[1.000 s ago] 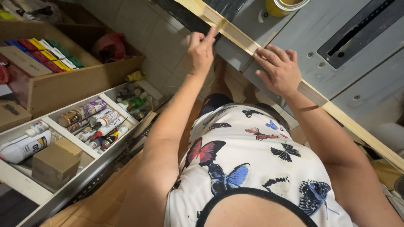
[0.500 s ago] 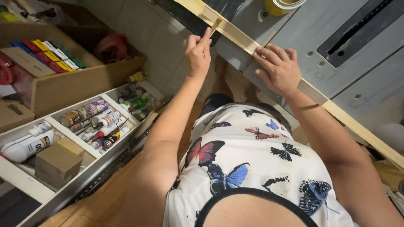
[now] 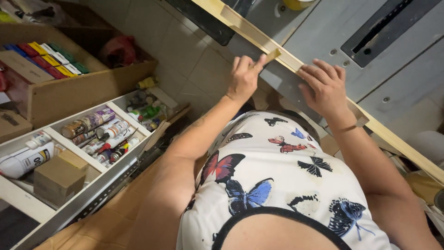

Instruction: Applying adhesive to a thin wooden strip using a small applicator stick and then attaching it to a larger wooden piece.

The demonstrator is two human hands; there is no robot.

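Wood strip (image 3: 323,85) runs along the grey desk (image 3: 323,41); your left hand (image 3: 243,76) pinches a small wood piece (image 3: 273,54), your right hand (image 3: 325,88) presses flat, open. Spray cans (image 3: 99,132) fill the open drawer (image 3: 92,185) beside your left arm.

left hand (image 3: 243,78): pinches small wood piece (image 3: 273,55) | right hand (image 3: 323,88): flat on long wooden strip (image 3: 393,139)

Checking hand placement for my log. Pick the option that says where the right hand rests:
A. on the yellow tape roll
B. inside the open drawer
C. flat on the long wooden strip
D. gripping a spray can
C: the right hand lies palm-down, fingers spread, on the long wooden strip along the grey table's edge.
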